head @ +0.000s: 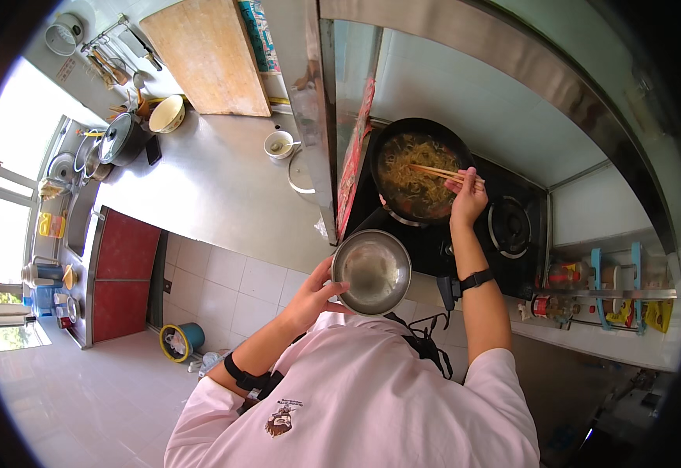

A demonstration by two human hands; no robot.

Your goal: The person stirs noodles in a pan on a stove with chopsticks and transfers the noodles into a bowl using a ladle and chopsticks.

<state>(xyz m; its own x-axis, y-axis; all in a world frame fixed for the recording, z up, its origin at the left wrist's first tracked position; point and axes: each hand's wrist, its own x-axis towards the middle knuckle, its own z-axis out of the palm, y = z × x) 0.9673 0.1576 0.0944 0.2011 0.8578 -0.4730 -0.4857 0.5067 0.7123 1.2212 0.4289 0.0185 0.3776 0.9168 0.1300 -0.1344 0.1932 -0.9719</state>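
My right hand [468, 196] is closed around a pair of chopsticks [434, 171], whose tips are in the noodles [416, 161] in a black wok [382, 193]. Liquid surrounds the noodles, with small red pieces at the edges. The wok sits on the left side of a black gas stove [434, 251]. My left hand [320, 292] holds a metal bowl [371, 272] by its left side, thumb at the rim, near the stove's front edge. The bowl holds no food that I can see.
Left of a metal-framed partition [311, 117], the steel counter [223, 181] bears a small white bowl with a spoon [278, 144], a glass lid [301, 172], a cream bowl [167, 114] and a lidded pot [121, 139]. A second burner [509, 227] lies right of the wok.
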